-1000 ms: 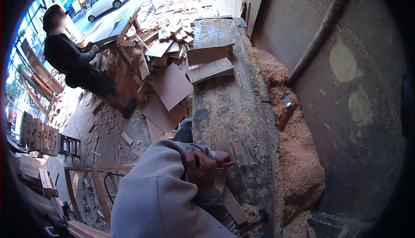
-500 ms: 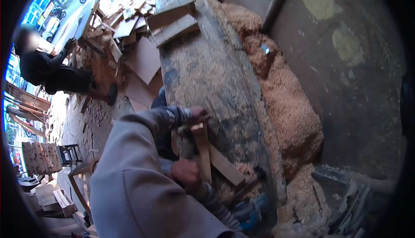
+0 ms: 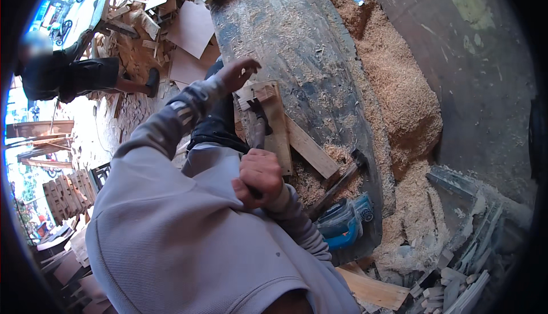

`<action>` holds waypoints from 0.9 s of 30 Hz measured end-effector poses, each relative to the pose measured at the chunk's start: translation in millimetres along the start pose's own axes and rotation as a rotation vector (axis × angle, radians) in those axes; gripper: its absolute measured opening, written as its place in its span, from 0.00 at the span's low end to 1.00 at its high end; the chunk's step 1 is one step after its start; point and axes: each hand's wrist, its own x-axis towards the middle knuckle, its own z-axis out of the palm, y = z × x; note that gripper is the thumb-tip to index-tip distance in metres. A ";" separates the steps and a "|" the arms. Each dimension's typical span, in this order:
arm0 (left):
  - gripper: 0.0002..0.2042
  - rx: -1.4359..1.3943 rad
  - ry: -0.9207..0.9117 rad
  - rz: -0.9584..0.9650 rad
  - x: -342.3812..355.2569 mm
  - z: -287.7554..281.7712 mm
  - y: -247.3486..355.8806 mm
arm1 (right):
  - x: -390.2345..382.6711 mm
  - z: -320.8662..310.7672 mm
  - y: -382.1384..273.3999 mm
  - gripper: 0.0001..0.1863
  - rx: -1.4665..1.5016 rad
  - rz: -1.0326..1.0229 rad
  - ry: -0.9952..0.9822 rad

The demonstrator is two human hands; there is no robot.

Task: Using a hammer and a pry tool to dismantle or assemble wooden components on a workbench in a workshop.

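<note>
My right hand [image 3: 260, 178], in a grey sleeve, is closed around the handle of a hammer [image 3: 258, 111]. The hammer's dark head is at the near-left end of a short wooden board [image 3: 278, 128]; whether it touches the wood I cannot tell. My left hand [image 3: 238, 74] is raised just beyond that end, fingers apart and slightly bent, with nothing visible in it. Against the board's right side lies a second wooden piece [image 3: 311, 148], at an angle. Both pieces rest on a worn, shaving-strewn bench [image 3: 285, 45].
Right of the boards lie another hammer [image 3: 337, 185] and a blue power tool [image 3: 345, 222]. A large heap of wood shavings [image 3: 394, 103] runs along the bench's right side. Offcuts [image 3: 191, 28] pile up at the far left, where another person [image 3: 68, 77] stands.
My left hand has lifted off the board's end and opened. My right hand's hammer now shows at that end. The view has shifted, bringing the blue tool further into sight.
</note>
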 end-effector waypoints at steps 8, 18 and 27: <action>0.17 0.288 0.027 0.063 -79.4 12.9 47.1 | 3.4 5.4 1.1 0.14 0.018 0.043 0.034; 0.11 0.358 0.005 0.341 -123.4 -10.1 25.1 | 7.5 42.3 -16.1 0.12 0.138 0.203 0.014; 0.08 0.351 0.545 -0.272 -271.3 -43.6 -38.3 | 3.1 89.3 -1.8 0.17 -0.073 0.564 -0.318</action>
